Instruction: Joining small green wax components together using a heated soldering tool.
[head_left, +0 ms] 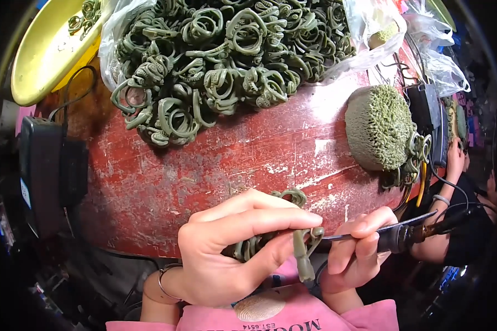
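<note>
My left hand (243, 243) is closed around a dark green, glossy curled piece like a tentacle (303, 256). Its coils show behind my fingers, and a flat tapered end hangs below the thumb and forefinger. In my right hand (361, 243) is a thin metal tool (339, 238), pinched between thumb and fingers, its narrow tip against or very near the piece. A dark cylindrical handle (392, 240) shows beside that hand; whether it belongs to the same tool I cannot tell.
Many similar green coils (221, 55) are heaped on plastic at the back of the worn red table (204, 165). A porous green block (378, 127) stands right, near black devices and cables (425, 110). A yellow basin (49, 55) and dark box (44, 171) are left. Another person's arm (453, 165) shows far right.
</note>
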A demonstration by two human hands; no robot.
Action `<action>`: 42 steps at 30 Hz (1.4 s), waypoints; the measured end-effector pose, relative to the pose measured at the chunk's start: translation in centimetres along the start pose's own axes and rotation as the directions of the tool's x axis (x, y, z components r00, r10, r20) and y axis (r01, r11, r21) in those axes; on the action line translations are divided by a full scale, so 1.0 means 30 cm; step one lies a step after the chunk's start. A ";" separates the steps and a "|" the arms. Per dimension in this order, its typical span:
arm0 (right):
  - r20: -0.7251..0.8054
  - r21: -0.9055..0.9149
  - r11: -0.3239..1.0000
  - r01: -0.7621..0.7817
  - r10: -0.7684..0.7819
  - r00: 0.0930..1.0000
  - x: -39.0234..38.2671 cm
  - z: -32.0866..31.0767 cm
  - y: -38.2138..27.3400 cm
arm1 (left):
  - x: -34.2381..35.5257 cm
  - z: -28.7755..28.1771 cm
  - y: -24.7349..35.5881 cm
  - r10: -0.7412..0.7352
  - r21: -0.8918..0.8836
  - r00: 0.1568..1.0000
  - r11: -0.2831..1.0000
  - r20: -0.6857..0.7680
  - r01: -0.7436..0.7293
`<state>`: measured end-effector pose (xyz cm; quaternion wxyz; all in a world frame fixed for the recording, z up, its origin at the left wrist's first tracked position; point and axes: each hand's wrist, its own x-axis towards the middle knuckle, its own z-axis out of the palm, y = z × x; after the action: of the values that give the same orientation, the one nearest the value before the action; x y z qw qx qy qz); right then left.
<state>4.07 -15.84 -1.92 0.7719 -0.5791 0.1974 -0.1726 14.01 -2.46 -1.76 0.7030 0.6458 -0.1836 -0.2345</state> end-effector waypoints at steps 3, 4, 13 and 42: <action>0.009 0.097 0.995 -0.013 0.012 1.000 0.009 0.005 0.002 | 0.001 -0.003 -0.001 0.019 0.000 1.000 1.000 0.017 -0.019; 0.013 0.138 0.990 -0.025 0.023 1.000 0.013 0.007 0.003 | 0.001 -0.002 -0.001 0.000 -0.013 1.000 1.000 0.010 0.000; -0.084 0.049 0.996 -0.070 0.074 0.994 0.002 0.012 -0.007 | 0.003 -0.004 0.010 -0.131 -0.083 0.991 0.988 0.018 0.132; -0.181 -0.321 0.944 0.076 -0.140 0.973 -0.063 -0.039 0.029 | 0.001 0.002 0.002 -0.006 -0.112 0.998 0.994 0.063 0.013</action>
<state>1.88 -15.62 -2.85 0.6360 -0.6833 0.2670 -0.2393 14.01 -2.53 -1.71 0.7311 0.5984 -0.1888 -0.2680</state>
